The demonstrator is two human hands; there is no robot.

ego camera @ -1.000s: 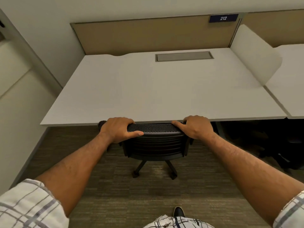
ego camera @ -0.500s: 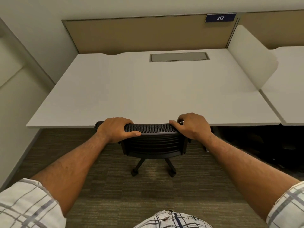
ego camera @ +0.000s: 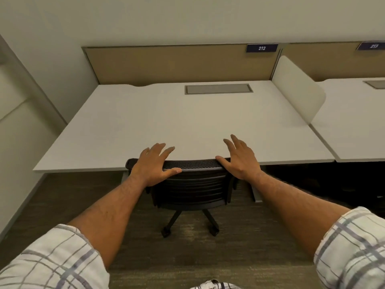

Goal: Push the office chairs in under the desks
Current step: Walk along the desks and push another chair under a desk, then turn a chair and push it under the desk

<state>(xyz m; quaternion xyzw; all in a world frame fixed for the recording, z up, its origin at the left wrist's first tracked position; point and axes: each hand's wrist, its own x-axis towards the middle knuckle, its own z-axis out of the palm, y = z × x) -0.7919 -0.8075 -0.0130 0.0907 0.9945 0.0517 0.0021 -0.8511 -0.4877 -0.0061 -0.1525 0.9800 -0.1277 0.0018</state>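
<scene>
A black mesh-backed office chair (ego camera: 193, 188) stands with its backrest against the front edge of the white desk (ego camera: 166, 124) numbered 212; its seat is hidden under the top. My left hand (ego camera: 154, 163) rests open at the left end of the backrest's top rail, fingers spread over the desk edge, thumb along the rail. At the right end my right hand (ego camera: 239, 157) is open too, fingers lifted and spread, with the thumb near the rail.
A white divider panel (ego camera: 300, 94) separates this desk from the neighbouring desk (ego camera: 354, 122) on the right. A tan back panel (ego camera: 177, 65) and a wall close the far side, another wall (ego camera: 18, 142) the left. Dark carpet (ego camera: 187, 257) lies under my arms.
Both hands have let go of the chair's top rail and opened, fingers now spread. The view has pulled back and risen, showing more of the desk and the neighbouring one.
</scene>
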